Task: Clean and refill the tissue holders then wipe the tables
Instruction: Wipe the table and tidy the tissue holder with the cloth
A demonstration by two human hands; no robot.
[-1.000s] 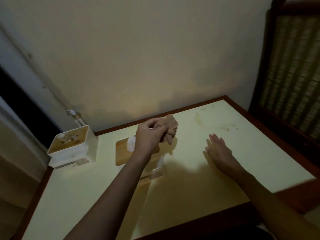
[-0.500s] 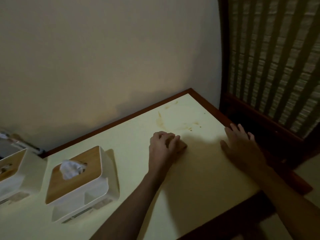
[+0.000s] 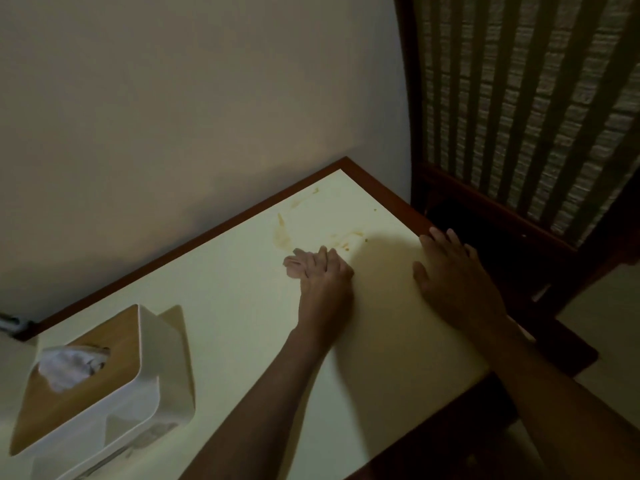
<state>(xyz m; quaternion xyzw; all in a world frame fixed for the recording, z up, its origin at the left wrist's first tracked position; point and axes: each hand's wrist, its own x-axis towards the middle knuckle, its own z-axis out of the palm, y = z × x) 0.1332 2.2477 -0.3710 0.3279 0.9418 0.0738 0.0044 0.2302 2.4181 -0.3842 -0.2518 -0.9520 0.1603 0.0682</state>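
Note:
My left hand (image 3: 323,277) presses a small pinkish cloth (image 3: 294,265) flat on the pale yellow table (image 3: 242,306), just below the brown stains (image 3: 282,235) near the far right corner. Only the cloth's left end shows past my fingers. My right hand (image 3: 450,271) lies flat with fingers spread on the table's right side, fingertips at the dark wooden edge. A white tissue holder (image 3: 104,386) with a wooden lid stands at the near left, and a white tissue (image 3: 69,365) sticks up through its slot.
A plain wall runs along the table's far edge. A dark wooden screen with woven panels (image 3: 536,116) stands close on the right. More small stains (image 3: 349,237) and specks mark the table between the hands. The table has a dark brown rim (image 3: 381,188).
My left hand brought the cloth down from above the tissue holder onto the table and slid it toward the stains. My right hand shifted to the table's right edge. The view swung right.

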